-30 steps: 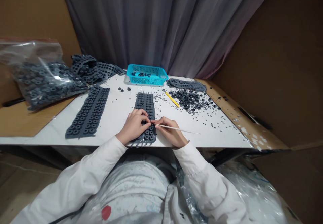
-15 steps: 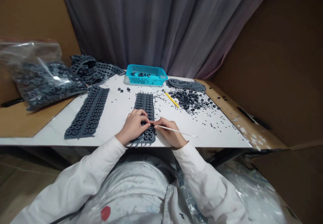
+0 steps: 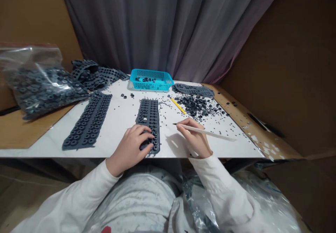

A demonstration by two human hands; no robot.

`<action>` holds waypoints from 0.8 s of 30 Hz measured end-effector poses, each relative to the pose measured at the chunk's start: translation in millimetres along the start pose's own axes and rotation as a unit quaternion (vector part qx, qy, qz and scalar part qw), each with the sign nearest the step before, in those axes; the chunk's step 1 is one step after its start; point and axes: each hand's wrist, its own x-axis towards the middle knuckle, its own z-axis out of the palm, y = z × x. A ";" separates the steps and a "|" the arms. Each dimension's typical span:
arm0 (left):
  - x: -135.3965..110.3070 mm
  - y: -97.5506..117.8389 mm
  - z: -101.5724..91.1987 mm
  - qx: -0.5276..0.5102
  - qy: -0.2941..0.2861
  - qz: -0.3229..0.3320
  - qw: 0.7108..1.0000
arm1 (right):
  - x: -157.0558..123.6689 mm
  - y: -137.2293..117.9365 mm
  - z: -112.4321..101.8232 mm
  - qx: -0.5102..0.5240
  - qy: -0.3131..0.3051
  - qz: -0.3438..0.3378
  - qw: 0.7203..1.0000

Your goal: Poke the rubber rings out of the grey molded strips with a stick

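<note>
A dark grey rubber strip [image 3: 149, 115] full of ring-shaped parts lies lengthwise on the white table [image 3: 120, 121] in front of me. My left hand [image 3: 131, 147] rests on its near end, fingers curled and pressing on the rubber. My right hand [image 3: 194, 138] is lifted to the right of the strip and pinches a thin white stick [image 3: 207, 131]. The stick's dark tip points left, a short way off the strip's edge.
A second rubber strip [image 3: 88, 121] lies to the left. A clear bag of rubber parts [image 3: 42, 86] and a heap of strips [image 3: 94, 73] sit far left. A turquoise basket [image 3: 151, 79], a yellow pencil [image 3: 177, 105] and a pile of loose rings [image 3: 196, 105] lie beyond.
My right hand pulled the stick away from the strip to the right and raised it. My left hand slid nearer along the strip. The view shifted slightly.
</note>
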 end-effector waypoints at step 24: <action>-22.8 2.9 37.6 0.090 -0.025 0.111 0.989 | 26.8 39.7 37.9 -0.002 -0.256 -0.308 0.916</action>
